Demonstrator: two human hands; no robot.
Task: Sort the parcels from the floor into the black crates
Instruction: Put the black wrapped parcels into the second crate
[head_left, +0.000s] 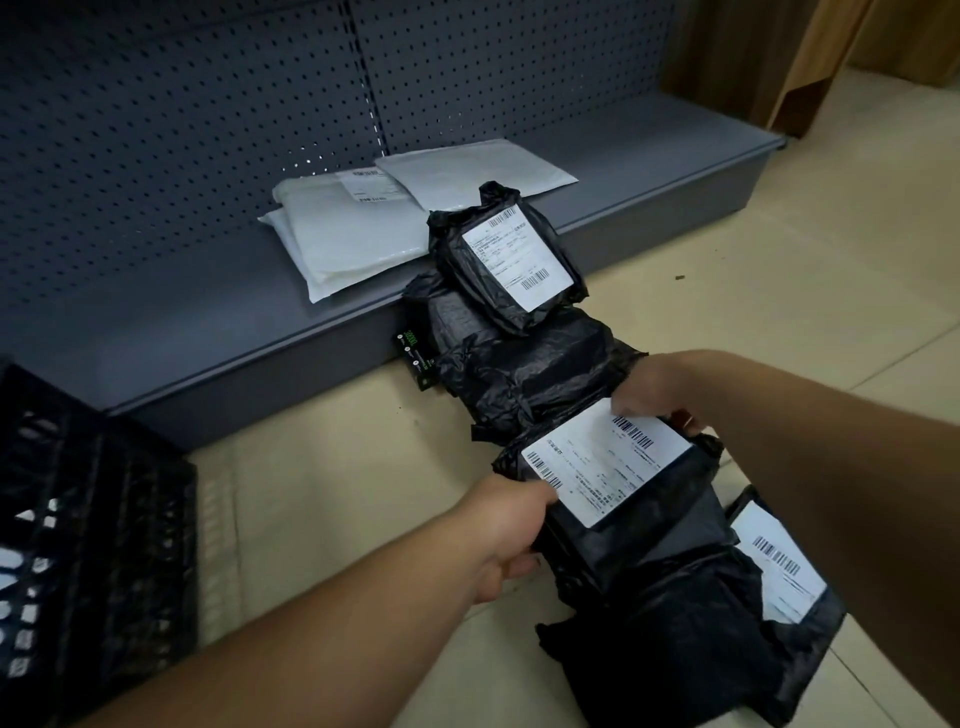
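Parcel (613, 478), pinched at opposite edges by left hand (506, 540) and right hand (654, 395), may slip: slick wrap, shallow fingertip hold.

Dim even light, blurred crate (88, 519), perhaps wide-angle edge bending

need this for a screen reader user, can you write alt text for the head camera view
Both hands grip a black parcel with a white label, left hand at its near-left edge, right hand at its far edge, in a row of black parcels on the floor. White parcels lie on a grey shelf; a black crate stands left.
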